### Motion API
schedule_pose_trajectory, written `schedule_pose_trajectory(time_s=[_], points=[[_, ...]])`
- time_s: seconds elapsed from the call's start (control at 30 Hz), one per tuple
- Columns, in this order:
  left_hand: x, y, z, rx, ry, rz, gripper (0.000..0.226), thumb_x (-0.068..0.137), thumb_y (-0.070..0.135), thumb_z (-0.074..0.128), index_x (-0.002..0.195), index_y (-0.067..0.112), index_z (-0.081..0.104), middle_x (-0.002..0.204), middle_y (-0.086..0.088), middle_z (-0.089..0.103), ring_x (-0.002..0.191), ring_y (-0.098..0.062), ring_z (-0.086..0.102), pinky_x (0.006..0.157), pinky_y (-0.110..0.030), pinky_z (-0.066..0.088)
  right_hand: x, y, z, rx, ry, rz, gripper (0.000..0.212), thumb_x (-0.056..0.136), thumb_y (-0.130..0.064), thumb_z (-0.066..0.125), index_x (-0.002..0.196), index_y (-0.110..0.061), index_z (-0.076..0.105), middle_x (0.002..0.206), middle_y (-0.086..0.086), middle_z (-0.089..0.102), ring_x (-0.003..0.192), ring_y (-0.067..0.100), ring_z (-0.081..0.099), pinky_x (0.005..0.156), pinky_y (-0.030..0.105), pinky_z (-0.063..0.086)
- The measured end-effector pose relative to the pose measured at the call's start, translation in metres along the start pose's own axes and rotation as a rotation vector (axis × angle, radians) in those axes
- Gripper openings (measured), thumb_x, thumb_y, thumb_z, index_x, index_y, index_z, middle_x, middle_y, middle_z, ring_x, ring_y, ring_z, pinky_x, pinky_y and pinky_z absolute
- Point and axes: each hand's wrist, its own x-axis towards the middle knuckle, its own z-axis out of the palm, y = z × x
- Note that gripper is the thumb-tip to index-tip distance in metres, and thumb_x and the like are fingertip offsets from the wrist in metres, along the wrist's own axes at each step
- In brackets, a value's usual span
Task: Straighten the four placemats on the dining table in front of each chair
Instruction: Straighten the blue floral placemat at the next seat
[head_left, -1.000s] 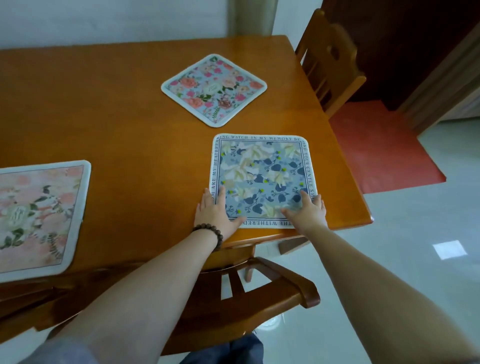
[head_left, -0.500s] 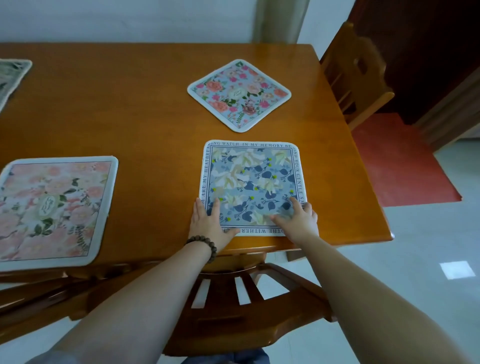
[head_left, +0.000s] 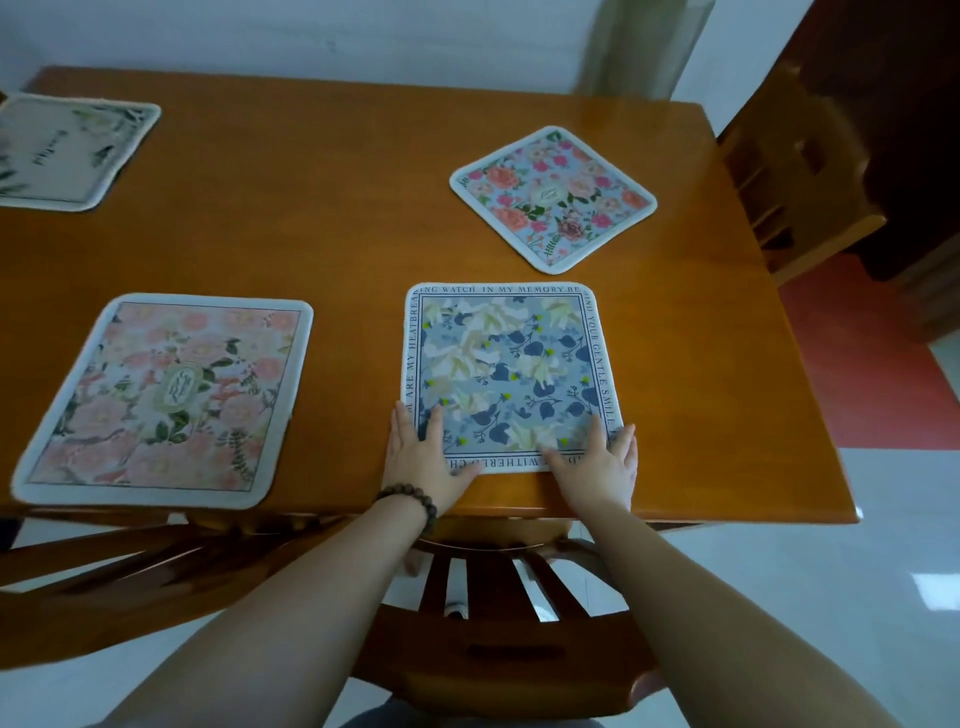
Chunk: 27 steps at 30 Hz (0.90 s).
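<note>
A wooden table (head_left: 322, 249) fills most of the view, its near edge running just under both wrists. On the person's side of that edge, below the forearms, stands a wooden chair (head_left: 498, 639) with a slatted back, pushed in under the table; a second chair (head_left: 795, 171) stands far off to the right of the right hand, at the table's end, over a red floor area (head_left: 857, 374).

Four placemats lie on the table. The pink floral mat (head_left: 166, 400) lies to the left of the left hand, near the front edge and roughly square to it. The blue leaf mat (head_left: 509, 374), bordered with printed lettering, sits directly under and ahead of both hands, its sides about parallel to the table edge. Beyond the right hand, farther across the table, the rose mat (head_left: 553, 197) lies turned so that a corner points toward the hands like a diamond. Far beyond and to the left of the left hand, the pale green-leaf mat (head_left: 67, 150) lies at the back corner, partly cut off by the picture's edge.

The left hand (head_left: 423, 462) lies flat and spread on the near left corner of the blue leaf mat, fingers extended, nothing clasped. The right hand (head_left: 597, 467) lies likewise flat and spread on the near right corner, palm down. A dark bead bracelet (head_left: 410, 501) circles the left wrist.
</note>
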Motion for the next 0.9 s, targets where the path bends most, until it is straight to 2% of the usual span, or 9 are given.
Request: schedule_pose_trajectory(time_s=[0.13,0.33,0.43,0.53,0.67,0.83,0.9], points=[[-0.002,0.000,-0.003,-0.018,0.018,0.001,0.101,0.078,0.070,0.055,0.152,0.027,0.003,0.158,-0.015,-0.015,0.146,-0.027,-0.011,0.118,-0.040,0.014,-0.010,0.011,0.007,-0.074,-0.015,-0.086,0.096,0.077,-0.070,0.055,0.150,-0.028,0.010,0.156,0.020,-0.010,0.143,0.035,-0.009,0.116,0.045,0.005],[-0.016,0.010,-0.003,-0.079,0.035,-0.012,0.092,0.084,0.062,0.055,0.152,0.028,0.005,0.159,-0.014,-0.004,0.146,-0.027,0.006,0.110,-0.043,0.034,0.019,0.021,-0.010,-0.138,-0.105,-0.160,0.098,0.073,-0.066,0.063,0.149,-0.034,0.010,0.157,0.016,-0.012,0.143,0.034,-0.010,0.115,0.045,0.014],[-0.029,0.014,-0.002,-0.048,0.059,0.039,0.083,0.089,0.057,0.049,0.152,0.023,0.008,0.159,-0.013,0.007,0.144,-0.027,0.018,0.104,-0.043,0.041,0.038,0.024,-0.023,-0.180,-0.161,-0.217,0.102,0.070,-0.065,0.068,0.149,-0.036,0.010,0.158,0.015,-0.012,0.144,0.034,-0.009,0.115,0.047,0.014],[-0.040,0.018,0.001,-0.039,0.055,0.126,0.078,0.092,0.052,0.048,0.152,0.023,0.009,0.158,-0.005,0.019,0.142,-0.021,0.026,0.102,-0.040,0.044,0.048,0.025,-0.030,-0.172,-0.205,-0.244,0.105,0.067,-0.062,0.072,0.149,-0.038,0.011,0.158,0.012,-0.012,0.144,0.032,-0.010,0.115,0.047,0.011],[-0.043,0.022,-0.002,-0.089,0.115,0.213,0.074,0.091,0.047,0.053,0.151,0.022,0.017,0.156,-0.003,0.025,0.141,-0.019,0.024,0.111,-0.037,0.033,0.044,0.026,-0.029,-0.186,-0.198,-0.261,0.105,0.069,-0.066,0.067,0.150,-0.035,0.008,0.157,0.015,-0.015,0.143,0.033,-0.012,0.116,0.045,0.007],[-0.001,0.004,-0.029,0.067,0.130,0.157,0.086,0.086,0.059,0.053,0.152,0.023,0.011,0.160,-0.011,0.001,0.147,-0.026,-0.002,0.119,-0.043,0.009,0.020,0.026,-0.022,-0.112,-0.068,-0.188,0.107,0.069,-0.077,0.056,0.151,-0.031,0.005,0.156,0.019,-0.013,0.143,0.034,-0.013,0.116,0.047,0.002],[0.024,-0.001,-0.043,0.142,0.126,0.132,0.090,0.085,0.065,0.050,0.152,0.024,0.007,0.160,-0.010,-0.004,0.146,-0.027,-0.008,0.118,-0.045,0.005,0.011,0.024,-0.017,-0.108,-0.038,-0.175,0.109,0.069,-0.078,0.055,0.151,-0.030,0.001,0.156,0.020,-0.014,0.143,0.035,-0.014,0.116,0.046,-0.001]])
